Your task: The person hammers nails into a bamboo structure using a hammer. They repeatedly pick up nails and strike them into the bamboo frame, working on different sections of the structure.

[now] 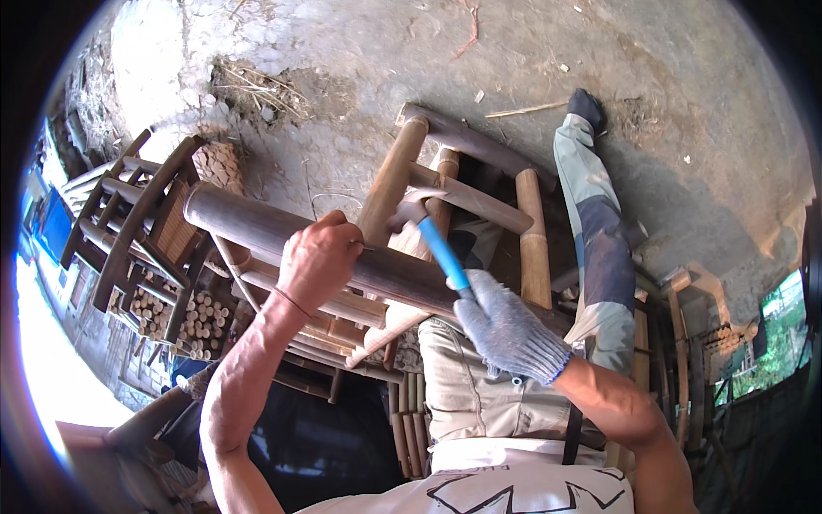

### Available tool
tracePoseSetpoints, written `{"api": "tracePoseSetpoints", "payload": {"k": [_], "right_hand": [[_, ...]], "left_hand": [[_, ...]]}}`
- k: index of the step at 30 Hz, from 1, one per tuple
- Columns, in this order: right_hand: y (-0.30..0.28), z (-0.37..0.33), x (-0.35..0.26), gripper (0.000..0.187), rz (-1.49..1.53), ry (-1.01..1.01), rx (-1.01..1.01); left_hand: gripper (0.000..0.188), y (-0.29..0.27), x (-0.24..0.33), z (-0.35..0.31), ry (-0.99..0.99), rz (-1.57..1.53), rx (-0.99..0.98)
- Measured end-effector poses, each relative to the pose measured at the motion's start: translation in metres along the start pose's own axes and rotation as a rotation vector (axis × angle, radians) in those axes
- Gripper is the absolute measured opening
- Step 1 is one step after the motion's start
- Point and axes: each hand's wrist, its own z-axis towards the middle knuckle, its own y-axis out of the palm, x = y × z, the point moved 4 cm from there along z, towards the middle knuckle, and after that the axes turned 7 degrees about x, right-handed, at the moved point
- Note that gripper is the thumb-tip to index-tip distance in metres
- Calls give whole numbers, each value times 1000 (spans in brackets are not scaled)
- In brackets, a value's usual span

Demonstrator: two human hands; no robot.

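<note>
My right hand (505, 330), in a grey knitted glove, is closed round the blue handle of a claw hammer (442, 250). The hammer's metal head is raised close to the bamboo frame (396, 180), just right of my other hand. Bare and closed in a pinch, my left hand (318, 259) rests at the top of a thick dark bamboo pole (248, 224). A tiny dark tip shows by its fingertips, too small to name. The pole runs across the frame, whose lighter posts and rungs stand out toward the far side.
A dark bamboo chair (141, 214) stands at the left, near a stack of cut bamboo pieces (199, 330). My outstretched leg (604, 248) lies right of the frame. More bamboo furniture (685, 343) is at the right. Straw litter (265, 90) lies on the rough floor.
</note>
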Motion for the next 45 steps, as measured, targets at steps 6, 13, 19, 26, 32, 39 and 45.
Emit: {"api": "tracePoseSetpoints", "payload": {"k": [6,13,19,26,32,39,45], "right_hand": [[-35,5,-14,28,564,207,264],[-41,3,-19,34,640,297,139],[-40,15,-21,34,531,218,141],[-27,16,-22,34,356,182,64],[-19,13,-35,36,4,-152,86],[-18,21,-49,31,-112,-289,175],[-27,13,-37,31,-476,-459,15]], "left_hand": [[9,5,86,-55,-3,-249,-51],[14,6,35,-31,-49,-389,112],[21,-9,-14,9,-256,-244,-14],[21,-2,-8,15,-243,-90,-73],[17,-1,-8,13,-215,-73,-51],[17,0,-7,13,-204,-63,-35],[14,-9,-16,9,-152,-108,161]]}}
